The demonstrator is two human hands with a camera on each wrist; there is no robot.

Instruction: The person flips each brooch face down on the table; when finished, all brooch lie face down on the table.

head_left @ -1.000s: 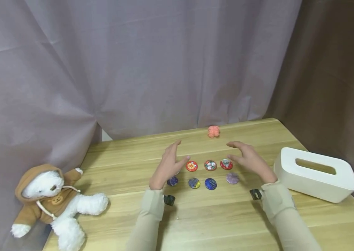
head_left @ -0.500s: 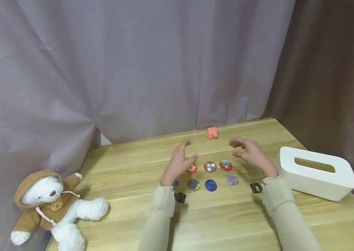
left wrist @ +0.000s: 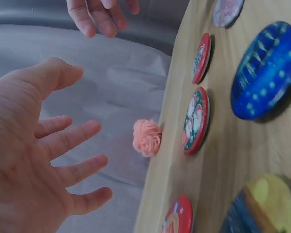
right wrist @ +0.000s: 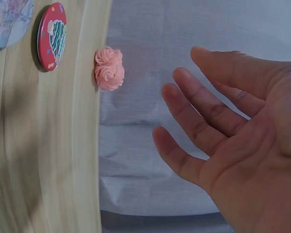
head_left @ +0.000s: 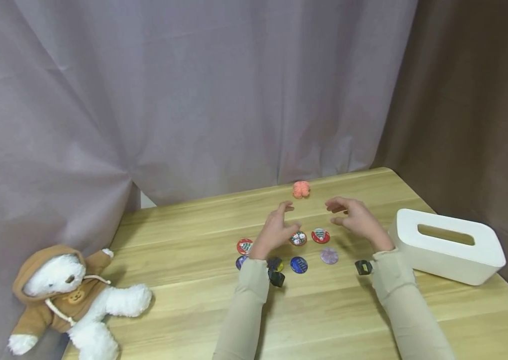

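My left hand point(head_left: 276, 230) hovers over the left part of two rows of round button badges, palm turned inward, fingers apart and holding nothing. My right hand point(head_left: 356, 220) hangs just beyond the right end of the rows, its fingers loosely bent around empty air. Beneath and beside the left hand are a red badge with a tree point(head_left: 244, 245), a blue-and-yellow badge point(left wrist: 266, 206) and a red-rimmed badge with white figures point(left wrist: 195, 121). A deep blue badge point(head_left: 299, 265), another red tree badge point(right wrist: 52, 38) and a pale purple badge point(head_left: 329, 255) lie between the hands.
A coral crocheted piece point(head_left: 301, 189) sits near the table's back edge. On the right stands a white tissue box point(head_left: 452, 255). A white teddy bear in a brown hoodie point(head_left: 69, 295) lies at the left edge. Grey curtain point(head_left: 208, 100) hangs behind the wooden table.
My left hand has moved right across the badges, uncovering a red tree badge at the left end and now hiding another red one. My right hand has stayed nearly in place.
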